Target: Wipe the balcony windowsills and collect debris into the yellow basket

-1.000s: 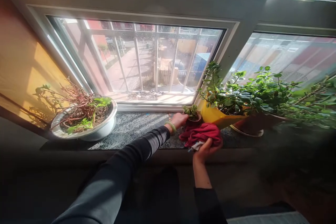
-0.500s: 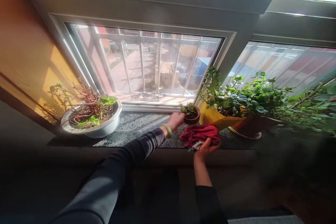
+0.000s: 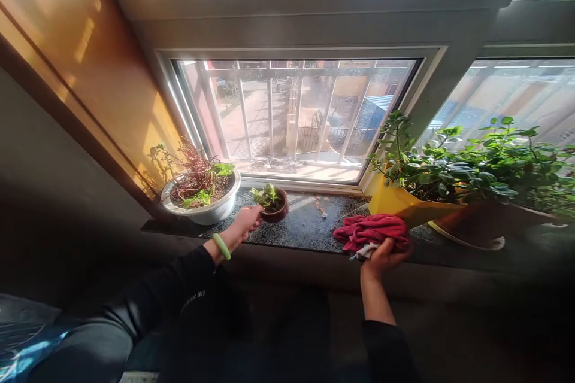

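My left hand point(image 3: 246, 221) is gripping the small pot point(image 3: 279, 214), now shifted leftward near the white pot point(image 3: 220, 210), leaving crumbs point(image 3: 323, 214) lying uncovered on the sill point(image 3: 305, 232); my right hand point(image 3: 385, 258) is clutching the red cloth point(image 3: 374, 230).

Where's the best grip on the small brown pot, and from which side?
I'd pinch the small brown pot by its right rim, coming from the right: that edge looks bare, while leaves lean over the left, where the left hand grips.
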{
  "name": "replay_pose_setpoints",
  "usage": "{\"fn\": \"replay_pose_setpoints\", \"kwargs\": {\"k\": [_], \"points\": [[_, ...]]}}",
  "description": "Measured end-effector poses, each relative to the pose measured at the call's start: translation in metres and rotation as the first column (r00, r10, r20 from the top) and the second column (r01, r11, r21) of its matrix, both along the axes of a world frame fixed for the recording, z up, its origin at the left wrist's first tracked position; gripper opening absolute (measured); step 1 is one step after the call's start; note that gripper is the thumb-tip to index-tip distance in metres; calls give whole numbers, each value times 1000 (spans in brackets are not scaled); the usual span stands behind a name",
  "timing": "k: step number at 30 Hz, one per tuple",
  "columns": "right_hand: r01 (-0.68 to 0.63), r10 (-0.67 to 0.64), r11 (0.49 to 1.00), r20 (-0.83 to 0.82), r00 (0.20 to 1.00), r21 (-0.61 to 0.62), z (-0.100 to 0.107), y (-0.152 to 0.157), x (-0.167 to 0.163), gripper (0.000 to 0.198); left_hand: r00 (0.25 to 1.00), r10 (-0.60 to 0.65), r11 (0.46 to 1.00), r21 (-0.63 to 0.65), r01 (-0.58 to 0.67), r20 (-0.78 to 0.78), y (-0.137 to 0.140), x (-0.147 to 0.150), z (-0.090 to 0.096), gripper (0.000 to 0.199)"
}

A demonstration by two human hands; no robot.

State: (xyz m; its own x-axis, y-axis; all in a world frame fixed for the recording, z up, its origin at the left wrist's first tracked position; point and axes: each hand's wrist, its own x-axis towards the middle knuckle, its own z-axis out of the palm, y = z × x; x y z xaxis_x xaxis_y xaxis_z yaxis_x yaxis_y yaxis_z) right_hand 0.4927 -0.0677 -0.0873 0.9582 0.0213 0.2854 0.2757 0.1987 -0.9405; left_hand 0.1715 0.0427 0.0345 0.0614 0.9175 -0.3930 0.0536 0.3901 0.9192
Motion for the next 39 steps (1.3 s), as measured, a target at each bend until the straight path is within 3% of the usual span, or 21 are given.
{"fn": "replay_pose_setpoints", "kwargs": {"k": [5,15,18,21,24,27,29,31,32,33,35,39], "points": [[-13,12,999,-37,999,-36,4,-2,-3,53,994,108,994,-5,-108,25,2,-18,-7,24],[-52,60,984,39,997,-172,18,-11,-7,49,967,244,970,0,-245,70,12,-20,-19,32],[-106,133,984,196,972,-141,42,-8,-22,46,965,253,967,17,-255,74,11,-23,-18,30],[-299,307,951,385,871,-83,84,9,-53,42,968,235,971,29,-238,83,9,-25,-16,27],[-456,491,868,488,722,-198,119,44,-91,38,975,197,978,42,-202,101,4,-26,-11,24],[-542,686,725,514,516,-424,123,87,-121,42,979,172,983,51,-179,107,-4,-29,-5,25],[-536,840,541,448,305,-648,111,114,-136,45,982,161,984,55,-167,101,-10,-34,-3,26],[-432,943,320,325,66,-843,97,136,-148,46,985,146,987,54,-151,87,-18,-40,-1,28],[-357,963,242,269,-29,-902,92,145,-154,46,988,133,989,51,-137,77,-21,-42,-1,29],[-276,971,194,225,-86,-941,88,153,-159,45,991,119,992,44,-122,65,-23,-44,-1,30],[-149,981,161,175,-84,-976,86,164,-169,41,995,91,995,29,-92,42,-26,-47,-2,31],[-65,988,139,134,80,-988,90,166,-163,43,995,100,995,0,-100,24,-24,-45,-4,31]]}}
